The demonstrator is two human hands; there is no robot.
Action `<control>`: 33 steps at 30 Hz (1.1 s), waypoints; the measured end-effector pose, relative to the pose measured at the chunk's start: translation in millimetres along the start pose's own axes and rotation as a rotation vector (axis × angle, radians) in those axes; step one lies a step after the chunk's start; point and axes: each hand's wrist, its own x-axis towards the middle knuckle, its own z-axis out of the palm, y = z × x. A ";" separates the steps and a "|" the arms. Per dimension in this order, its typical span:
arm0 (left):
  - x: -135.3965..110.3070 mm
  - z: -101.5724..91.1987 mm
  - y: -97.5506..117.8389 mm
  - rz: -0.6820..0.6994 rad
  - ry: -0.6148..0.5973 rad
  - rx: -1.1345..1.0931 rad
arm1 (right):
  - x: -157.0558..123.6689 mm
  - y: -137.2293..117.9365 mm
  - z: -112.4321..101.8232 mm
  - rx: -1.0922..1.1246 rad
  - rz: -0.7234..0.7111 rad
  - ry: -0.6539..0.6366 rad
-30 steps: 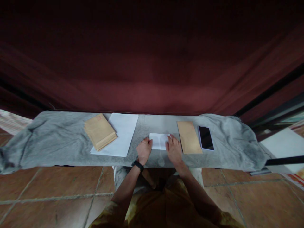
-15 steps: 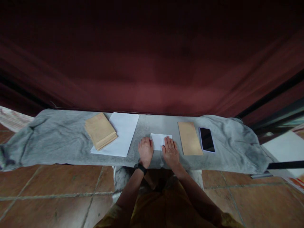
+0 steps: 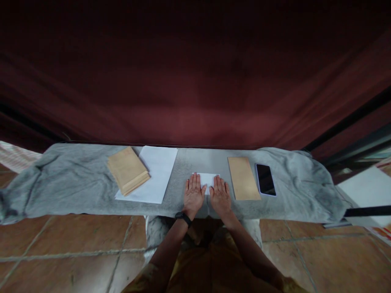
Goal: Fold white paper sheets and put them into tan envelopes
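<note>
A small white rectangle of paper (image 3: 207, 180), seemingly folded, lies on the grey cloth in front of me. My left hand (image 3: 193, 196) rests flat on its left part, fingers stretched out and pointing away from me. On the right part of the paper lies my right hand (image 3: 220, 197), also flat with straight fingers. Both thumbs point inward with a strip of white paper showing between them. The near corners of the paper are hidden under my hands. Just right of my right hand is a single brown envelope (image 3: 244, 178).
Left of my hands, a stack of brown envelopes (image 3: 128, 170) overlaps white paper sheets (image 3: 163, 173). A phone (image 3: 265, 179) with a pale purple edge lies beyond the single envelope. Grey cloth (image 3: 76, 183) covers the narrow table, and a dark red curtain (image 3: 195, 122) hangs behind it.
My left hand has moved right from the paper's left edge onto the paper, and its fingers have straightened. My right hand has stayed nearly in place on the paper.
</note>
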 end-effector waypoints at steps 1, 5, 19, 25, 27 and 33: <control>-0.2 -0.3 -2.2 -0.013 0.013 0.008 | 0.0 1.2 1.4 0.003 0.018 0.015; -1.7 2.4 -5.5 -0.043 0.059 0.018 | -1.4 7.9 4.9 -0.009 0.058 0.087; -2.0 3.7 -3.3 -0.036 0.050 0.136 | -12.6 2.5 2.6 -0.048 -0.163 0.070; -2.1 2.9 -3.6 -0.024 0.065 0.116 | -23.2 24.0 -12.3 -0.069 -0.178 0.060; -2.1 2.9 -2.8 -0.011 0.081 0.118 | -35.5 27.6 -18.4 -0.048 -0.251 0.046; -4.0 3.9 14.5 0.311 -0.003 0.022 | -61.0 29.5 -21.3 0.024 -0.306 0.057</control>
